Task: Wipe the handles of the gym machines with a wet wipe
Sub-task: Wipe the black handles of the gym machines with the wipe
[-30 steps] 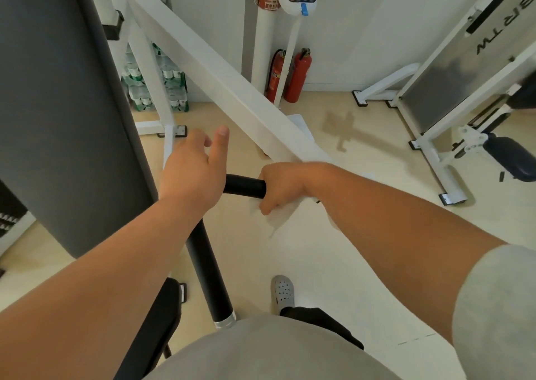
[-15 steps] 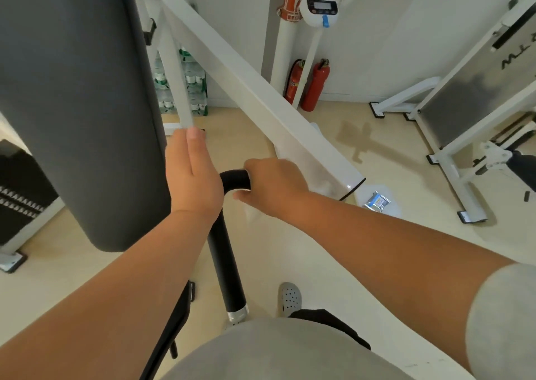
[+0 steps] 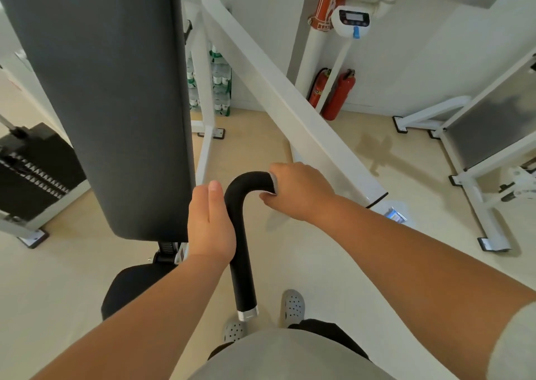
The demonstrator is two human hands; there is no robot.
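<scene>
A black padded handle (image 3: pixel 242 252) of a gym machine rises from a silver end cap and bends over to the right at its top. My right hand (image 3: pixel 295 191) is shut around the bent top end with a white wet wipe (image 3: pixel 277 220) pressed to the grip; a flap of the wipe hangs below my fist. My left hand (image 3: pixel 210 220) lies flat against the left side of the upright part, fingers straight and together, holding nothing. A packet of wipes (image 3: pixel 394 214) lies on the floor to the right, past the white bar's end.
A tall grey back pad (image 3: pixel 116 89) stands close on the left, with a black seat (image 3: pixel 130 287) below it. A white frame bar (image 3: pixel 290 112) slants behind the handle. A weight stack (image 3: pixel 29 170) is far left, another machine (image 3: pixel 478 147) right, fire extinguishers (image 3: pixel 339 95) by the wall.
My right hand with the wipe first slid left along the handle's top, then back right, uncovering the bend. My left hand flattened and settled beside the upright part. The view shifted left and down.
</scene>
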